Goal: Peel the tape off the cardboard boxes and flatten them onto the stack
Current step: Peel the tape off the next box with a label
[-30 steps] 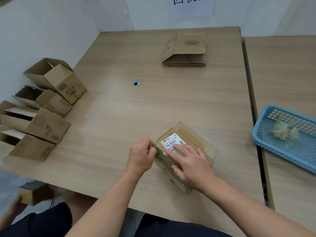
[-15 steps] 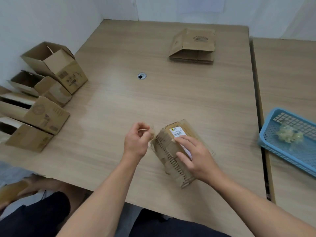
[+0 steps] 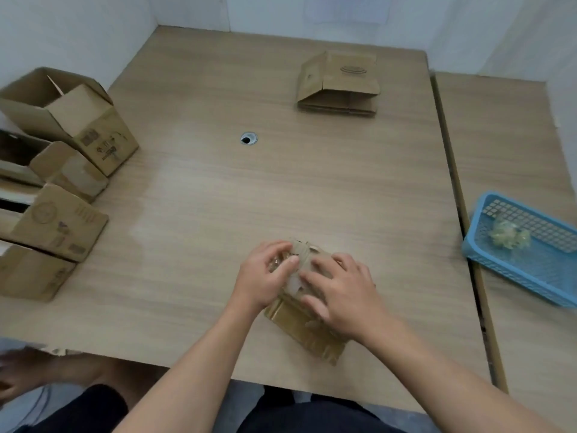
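1 box (image 3: 306,332) | left hand (image 3: 265,276) curled, pinching clear tape (image 3: 276,262) | right hand (image 3: 346,295) spread flat, pressing box top

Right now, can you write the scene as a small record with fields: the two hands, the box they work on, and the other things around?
Box in work: small brown cardboard box, lying on the wooden table, near edge
Left hand: fingers curled round crumpled clear tape at the box's far end
Right hand: fingers spread flat on the box
Stack: flattened brown cardboard boxes, far side
Waiting: four open cardboard boxes, left edge
Basket: blue plastic basket on the adjoining table, holds a tape wad
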